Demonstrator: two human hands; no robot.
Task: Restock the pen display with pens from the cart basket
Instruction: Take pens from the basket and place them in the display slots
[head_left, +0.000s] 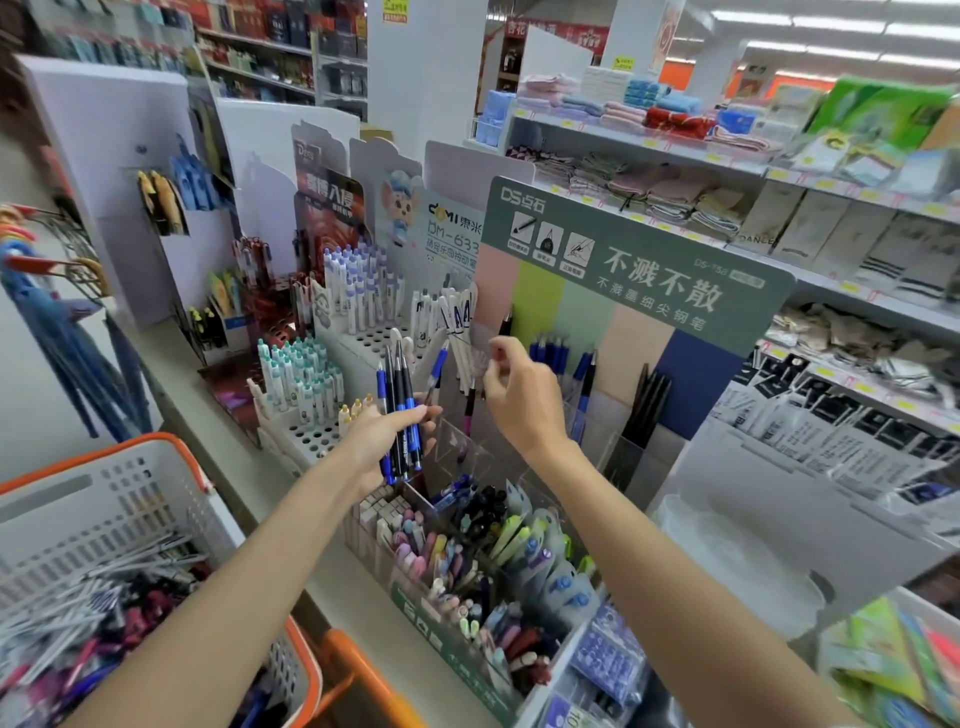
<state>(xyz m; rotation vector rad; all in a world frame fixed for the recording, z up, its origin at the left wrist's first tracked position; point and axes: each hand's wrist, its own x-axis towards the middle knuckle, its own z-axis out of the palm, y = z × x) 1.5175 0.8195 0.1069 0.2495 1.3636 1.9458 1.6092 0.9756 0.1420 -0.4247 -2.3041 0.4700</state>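
Left hand (387, 436): grip closed round bundle of blue and black pens (399, 410), pens upright. Right hand (522, 400) just right of it, same height; fingers curled, thumb against forefinger, cannot tell what is pinched. Pen display (639, 270) behind both grips, its clear compartments (452, 441) directly below. Cart basket (130, 493) low left of left grip, loose pens (104, 597) inside.

My left hand (382, 441) grips a bunch of blue and black pens (399, 410). My right hand (522, 400) pinches one dark pen (505, 323) at the green pen display (639, 270). Cart basket (171, 447) lower left, loose pens inside.
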